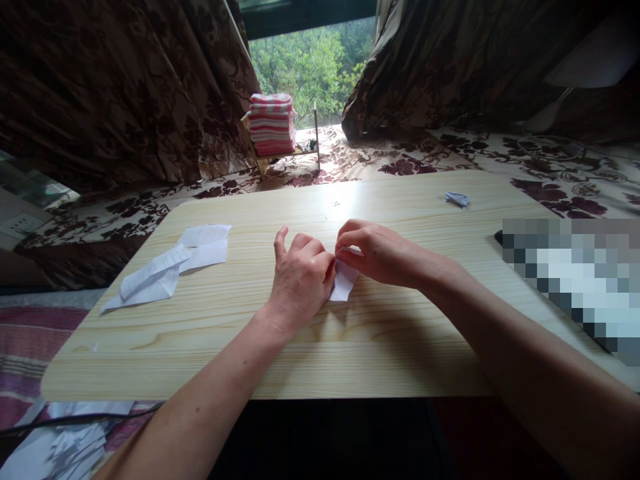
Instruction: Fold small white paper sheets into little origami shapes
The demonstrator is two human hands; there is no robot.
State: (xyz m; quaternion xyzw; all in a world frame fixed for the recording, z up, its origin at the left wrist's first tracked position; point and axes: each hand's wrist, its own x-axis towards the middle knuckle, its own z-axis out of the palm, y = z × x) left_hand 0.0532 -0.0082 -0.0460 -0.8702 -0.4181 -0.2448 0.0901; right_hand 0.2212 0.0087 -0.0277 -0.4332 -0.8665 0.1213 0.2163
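Over the middle of the wooden table [210, 347], both hands pinch one small piece of white paper [344, 283]. My left hand [303, 273] is closed on the paper's left side, its little finger raised. From the right, my right hand [383, 250] grips the upper edge between thumb and fingers. The paper's lower part hangs out below the fingers, while its upper part is hidden by them. Off to the left lie a flat sheet of paper [210, 253] and a creased, partly folded paper [150, 283].
A small folded paper [456, 199] lies at the table's far right. A blurred-out, dark-edged device [565, 300] sits on the right side. Beyond the table, pink-and-white folded cloths [273, 125] are stacked on a small stand. Loose papers [65, 443] and a black cable [80, 420] are at lower left.
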